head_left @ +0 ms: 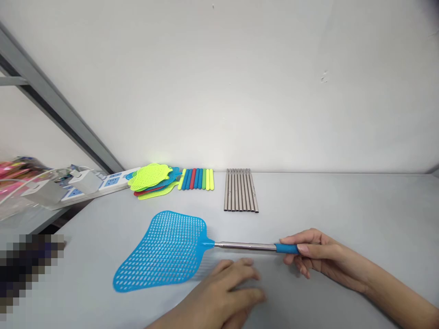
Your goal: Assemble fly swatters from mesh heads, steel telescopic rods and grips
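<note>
Blue fly swatter [207, 244] is in front of me, lying across the near middle of the bench: mesh head [164, 251] to the left, metal rod [245, 246] in the middle, blue grip [286, 248] to the right. My read: all three parts are joined, so the step in hand looks like handling or checking an assembled piece.

Right hand [317, 251] pinches the end of the grip between thumb and fingers. Left hand [228, 292] is empty, fingers loosely spread and a bit curled, just on the near side of the rod. It's motion-blurred, so I can't tell if any fingertip touches the bench. Next move, I'd say, calls for a firm hold at the grip and the left hand steadying rod or head, since the wide head should want to twist.

Materials: head is thin perforated plastic, flared, wavy-edged, tapering to a solid neck. Rod is shiny, stepped thinner toward the neck. Grip is a smooth matte sleeve.

Further back: loose stack of spare heads [151, 177] in yellow-green, blue and red; row of coloured sleeves [196, 179], round-ended, side by side; then a flat row of metal tubes [240, 191], hollow at the near ends. All on a smooth grey bench [343, 201] against a scuffed white wall [240, 91]. Power strip [111, 182] with white adapters [85, 182] at far left.
</note>
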Available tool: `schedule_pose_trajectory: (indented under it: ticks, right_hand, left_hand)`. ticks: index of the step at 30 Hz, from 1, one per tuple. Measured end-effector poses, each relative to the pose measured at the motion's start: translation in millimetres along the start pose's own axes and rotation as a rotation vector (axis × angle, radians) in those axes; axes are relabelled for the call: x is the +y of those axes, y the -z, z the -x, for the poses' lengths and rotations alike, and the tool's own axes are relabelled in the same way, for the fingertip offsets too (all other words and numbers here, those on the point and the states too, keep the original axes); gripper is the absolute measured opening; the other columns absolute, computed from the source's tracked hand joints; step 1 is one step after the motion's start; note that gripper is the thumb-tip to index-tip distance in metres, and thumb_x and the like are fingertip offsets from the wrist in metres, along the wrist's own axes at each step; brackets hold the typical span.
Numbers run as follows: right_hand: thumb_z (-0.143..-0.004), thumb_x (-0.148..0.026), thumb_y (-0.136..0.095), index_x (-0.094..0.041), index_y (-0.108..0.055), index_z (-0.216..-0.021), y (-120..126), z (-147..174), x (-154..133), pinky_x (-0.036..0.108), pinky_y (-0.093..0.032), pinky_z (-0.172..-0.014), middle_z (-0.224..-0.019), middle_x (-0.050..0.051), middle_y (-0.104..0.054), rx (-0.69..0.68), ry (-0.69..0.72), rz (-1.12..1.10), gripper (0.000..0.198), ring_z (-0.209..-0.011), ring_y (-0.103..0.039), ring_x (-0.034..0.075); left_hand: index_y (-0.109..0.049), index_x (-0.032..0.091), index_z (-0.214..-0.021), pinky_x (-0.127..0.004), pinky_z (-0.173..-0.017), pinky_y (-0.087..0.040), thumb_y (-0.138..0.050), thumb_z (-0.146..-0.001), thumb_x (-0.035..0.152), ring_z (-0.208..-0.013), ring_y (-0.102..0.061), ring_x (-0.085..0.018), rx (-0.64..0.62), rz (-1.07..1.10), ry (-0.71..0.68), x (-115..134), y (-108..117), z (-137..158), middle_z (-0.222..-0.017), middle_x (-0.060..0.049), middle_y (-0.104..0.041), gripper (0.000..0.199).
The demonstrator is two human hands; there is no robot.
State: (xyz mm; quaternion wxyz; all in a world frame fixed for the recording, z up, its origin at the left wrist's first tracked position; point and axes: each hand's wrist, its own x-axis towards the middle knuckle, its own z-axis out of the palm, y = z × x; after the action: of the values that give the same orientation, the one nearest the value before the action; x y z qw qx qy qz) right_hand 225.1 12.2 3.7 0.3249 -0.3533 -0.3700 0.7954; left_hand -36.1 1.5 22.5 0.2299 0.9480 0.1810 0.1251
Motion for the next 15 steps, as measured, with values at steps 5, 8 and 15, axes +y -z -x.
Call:
schedule_pose_trajectory:
  ticks: [5, 8, 15]
  right_hand:
    - [-0.076, -0.02, -0.057, -0.018, -0.066, -0.094, 0, -1, 0, 0.027, -0.043, -0.06, -0.081, 0.009, -0.067, -0.043, 0.026, 0.012, 0.02, -0.064, -0.056, 0.014]
    - [-0.076, -0.02, -0.057, -0.017, -0.067, -0.093, 2, -2, 1, 0.028, -0.043, -0.061, -0.081, 0.01, -0.067, -0.093, 0.035, 0.045, 0.02, -0.066, -0.057, 0.015]
    - [-0.077, -0.022, -0.056, -0.015, -0.066, -0.097, 0, -2, -2, 0.029, -0.042, -0.065, -0.08, 0.009, -0.066, -0.139, 0.02, 0.196, 0.023, -0.065, -0.055, 0.013]
  left_hand:
    - [-0.04, 0.032, -0.121, -0.034, -0.092, -0.035, -0.044, -0.081, 0.032, -0.111, -0.041, -0.021, 0.073, 0.355, 0.467, 6, 5, 8, -0.125, -0.004, -0.042, 0.04]
    - [-0.044, 0.029, -0.116, -0.034, -0.086, -0.038, -0.051, -0.076, 0.04, -0.097, -0.049, -0.021, 0.239, 0.569, 0.503, 4, -2, 11, -0.113, -0.006, -0.051, 0.043]
    - [-0.055, 0.019, -0.099, -0.031, -0.066, -0.039, -0.023, -0.085, 0.049, -0.064, -0.053, -0.016, 0.542, 0.936, 0.466, -14, -17, 1, -0.064, -0.003, -0.056, 0.046]
